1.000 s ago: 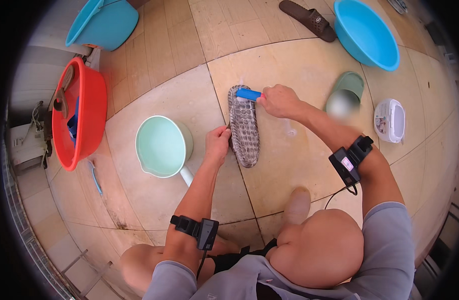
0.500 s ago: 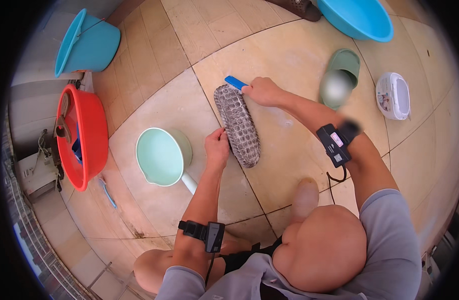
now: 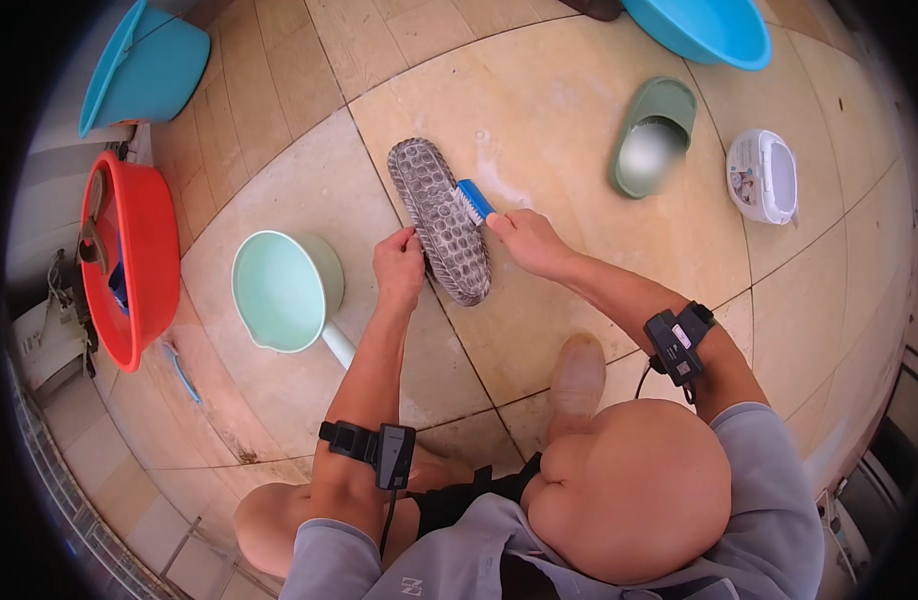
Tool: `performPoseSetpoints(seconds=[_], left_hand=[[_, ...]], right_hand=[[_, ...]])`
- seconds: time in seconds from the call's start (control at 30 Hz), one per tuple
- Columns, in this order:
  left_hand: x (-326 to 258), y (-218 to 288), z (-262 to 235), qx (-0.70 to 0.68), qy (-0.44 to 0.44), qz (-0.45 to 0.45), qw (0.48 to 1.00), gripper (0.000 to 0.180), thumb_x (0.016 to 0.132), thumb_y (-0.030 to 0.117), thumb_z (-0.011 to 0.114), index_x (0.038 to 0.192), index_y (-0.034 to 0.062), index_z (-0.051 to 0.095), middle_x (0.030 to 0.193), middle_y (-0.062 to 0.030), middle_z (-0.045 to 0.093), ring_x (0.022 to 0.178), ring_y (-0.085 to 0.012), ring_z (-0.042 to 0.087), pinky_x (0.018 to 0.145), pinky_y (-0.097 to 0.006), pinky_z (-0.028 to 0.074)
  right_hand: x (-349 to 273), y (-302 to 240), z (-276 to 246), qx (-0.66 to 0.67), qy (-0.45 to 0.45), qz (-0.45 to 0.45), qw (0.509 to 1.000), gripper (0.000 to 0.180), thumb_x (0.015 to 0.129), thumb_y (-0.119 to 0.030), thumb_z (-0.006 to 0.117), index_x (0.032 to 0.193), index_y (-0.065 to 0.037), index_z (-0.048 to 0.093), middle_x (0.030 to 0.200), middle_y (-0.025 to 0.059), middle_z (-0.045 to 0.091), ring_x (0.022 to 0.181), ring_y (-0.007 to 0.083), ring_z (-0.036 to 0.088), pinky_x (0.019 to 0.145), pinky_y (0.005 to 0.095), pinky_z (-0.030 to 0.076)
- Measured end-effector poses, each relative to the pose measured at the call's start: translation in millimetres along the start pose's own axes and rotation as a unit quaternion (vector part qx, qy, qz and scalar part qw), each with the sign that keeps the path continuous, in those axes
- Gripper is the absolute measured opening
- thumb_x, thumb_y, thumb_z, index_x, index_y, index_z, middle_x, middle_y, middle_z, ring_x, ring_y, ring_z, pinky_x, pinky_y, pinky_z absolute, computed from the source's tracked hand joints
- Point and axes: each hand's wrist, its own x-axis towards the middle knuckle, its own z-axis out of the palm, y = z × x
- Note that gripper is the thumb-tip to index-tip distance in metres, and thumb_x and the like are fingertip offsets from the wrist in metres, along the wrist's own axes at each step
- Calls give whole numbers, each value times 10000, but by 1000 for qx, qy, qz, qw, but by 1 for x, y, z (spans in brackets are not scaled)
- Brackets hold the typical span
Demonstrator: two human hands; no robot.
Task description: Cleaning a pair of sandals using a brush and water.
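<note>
Pale floor tiles (image 3: pixel 569 110) surround the grey slipper (image 3: pixel 439 222), lying centrally, apparently tread up. The left hand (image 3: pixel 399 268) has its fingers gripping the slipper's left edge; the right hand's (image 3: pixel 527 240) clasp a blue brush (image 3: pixel 474 200), bristles at the right edge. Scrubbing seems underway; another stroke would need a steady left hold. Room extends far and right, toward the green clog (image 3: pixel 669 98); the mint dipper (image 3: pixel 331 275) limits the left.
</note>
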Motion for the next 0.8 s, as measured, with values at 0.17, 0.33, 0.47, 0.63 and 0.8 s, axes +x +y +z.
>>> performPoseSetpoints(seconds=[0.17,0.33,0.47,0.63,0.8], left_hand=[[4,0,-5,58,18,56,997,232,917,96,562,1047,-8,724,729,-42,668,653,-98,553,617,-282,458],[5,7,5,7,-31,20,999,220,933,88,539,1024,3,720,676,-14,608,559,-67,470,515,-260,374],[8,-4,-13,120,-4,59,991,241,901,110,537,1030,32,726,751,-106,682,639,-142,574,622,-314,463],[9,3,-1,117,-34,72,990,232,879,118,540,999,46,725,783,-164,695,666,-240,625,669,-369,488],[4,15,-5,103,-46,57,992,207,879,96,533,935,22,717,704,-138,670,611,-164,584,618,-336,472]], right_hand=[[36,-28,-3,-8,-8,-14,1000,499,969,-397,454,904,57,653,877,283,662,835,437,654,770,505,495],[87,-61,-40,-122,13,-2,992,439,960,-362,493,922,42,660,882,290,667,854,443,659,782,512,512],[105,-90,-41,-175,-12,-64,982,400,953,-346,517,928,27,658,859,287,668,843,440,660,775,508,518],[121,-92,-44,-183,18,-58,981,413,967,-342,502,933,29,679,921,258,690,893,415,674,796,503,525],[128,-96,-58,-199,-21,-10,980,440,955,-360,497,915,30,698,927,270,688,912,415,670,825,498,521]])
